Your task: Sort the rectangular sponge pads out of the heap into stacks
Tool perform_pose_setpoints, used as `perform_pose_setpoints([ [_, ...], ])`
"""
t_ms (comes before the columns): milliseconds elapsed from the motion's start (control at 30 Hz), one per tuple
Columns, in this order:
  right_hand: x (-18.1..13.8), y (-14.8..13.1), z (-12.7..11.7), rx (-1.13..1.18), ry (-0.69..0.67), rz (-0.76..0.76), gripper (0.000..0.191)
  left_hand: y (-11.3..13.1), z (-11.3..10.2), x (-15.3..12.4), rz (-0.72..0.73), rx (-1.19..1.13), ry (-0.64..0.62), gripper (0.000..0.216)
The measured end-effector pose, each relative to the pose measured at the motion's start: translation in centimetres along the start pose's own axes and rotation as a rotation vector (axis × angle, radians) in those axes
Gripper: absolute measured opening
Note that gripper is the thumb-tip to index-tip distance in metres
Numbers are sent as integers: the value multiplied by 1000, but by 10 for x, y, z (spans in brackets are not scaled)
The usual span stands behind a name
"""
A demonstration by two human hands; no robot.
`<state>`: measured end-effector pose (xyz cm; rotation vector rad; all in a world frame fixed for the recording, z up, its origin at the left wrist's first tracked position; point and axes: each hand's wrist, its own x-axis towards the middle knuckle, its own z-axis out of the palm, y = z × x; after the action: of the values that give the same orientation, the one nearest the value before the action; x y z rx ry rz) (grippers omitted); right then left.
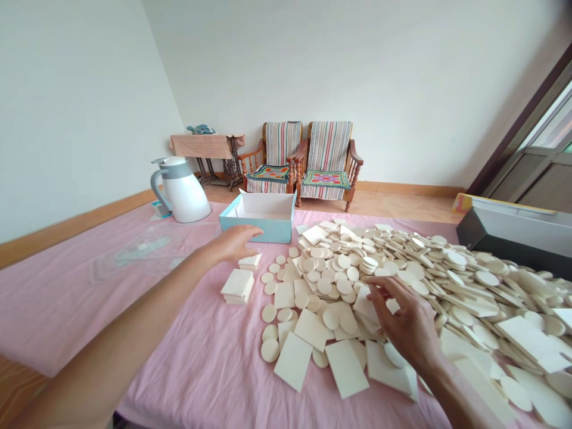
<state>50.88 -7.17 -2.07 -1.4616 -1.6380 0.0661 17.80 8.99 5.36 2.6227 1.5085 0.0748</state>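
Observation:
My left hand reaches in from the left with its fingers stretched out, just over a small stack of pale wooden squares. Nearer to me stands a second stack of wooden squares. My right hand is over a wide heap of thin wooden pieces, round and square mixed. Its thumb and fingers are drawn together beside a few stacked wooden discs; whatever lies between the fingertips is too hidden to name. Loose squares and discs lie along the heap's near left edge.
Behind my left hand sits an open light-blue box. A white and grey jug stands at the back left, near clear plastic wrapping. An open dark box borders the heap at right. Pink cloth covers the table.

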Motion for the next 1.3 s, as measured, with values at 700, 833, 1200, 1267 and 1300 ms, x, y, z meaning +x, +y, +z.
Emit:
perform_pose_setpoints([
  [700,-50,-42,-19,-159,-688,-253,56,105,74,-111,356,-316,-66,71],
  [833,-52,-40,-15,-177,-644,-254,53,108,79,-112,353,-321,-17,71],
  [1200,-34,-82,-6,-9,-471,-159,36,100,89,-122,284,-432,56,79],
  [1267,-37,-95,8,-11,-443,-151,34,97,87,-127,267,-451,76,70],
  [1300,-40,-100,15,-28,-450,-145,33,96,85,-129,258,-459,84,64],
])
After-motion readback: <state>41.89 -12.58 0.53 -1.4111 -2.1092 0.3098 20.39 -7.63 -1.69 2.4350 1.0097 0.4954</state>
